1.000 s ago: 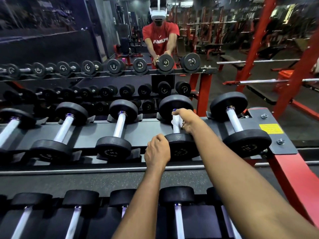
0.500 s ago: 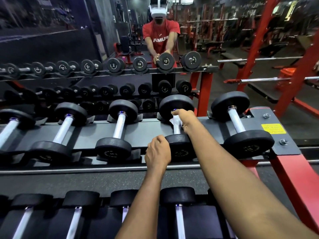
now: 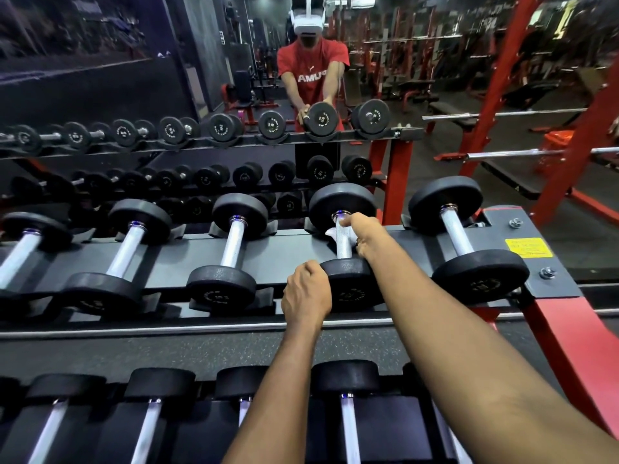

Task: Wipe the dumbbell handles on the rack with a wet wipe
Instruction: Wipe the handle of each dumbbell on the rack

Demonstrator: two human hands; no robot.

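The right hand (image 3: 363, 234) is curled round the handle (image 3: 344, 249) of a dumbbell (image 3: 341, 204), and the white wet wipe (image 3: 331, 233) shows beside its fingers. The left hand (image 3: 306, 291) grips the near black end (image 3: 355, 289). This dumbbell lies second from the right on the top shelf of the rack (image 3: 181, 259). I think the wipe should twist along the whole rough, ridged metal bar; the round ends look like matte rubber

The right hand (image 3: 363, 234) covers most of the handle (image 3: 343, 250), so the wipe (image 3: 331, 233) is nearly all tucked under it, just a white corner poking out left of the grip. The left hand (image 3: 306, 296) blocks the left edge of the near head (image 3: 355, 289), fingertips out of sight. Print on that head is too blurry to read, same for the yellow sticker (image 3: 528, 248) right of the grip. The lower row (image 3: 346, 376) below the grip gets chopped by the bottom edge.
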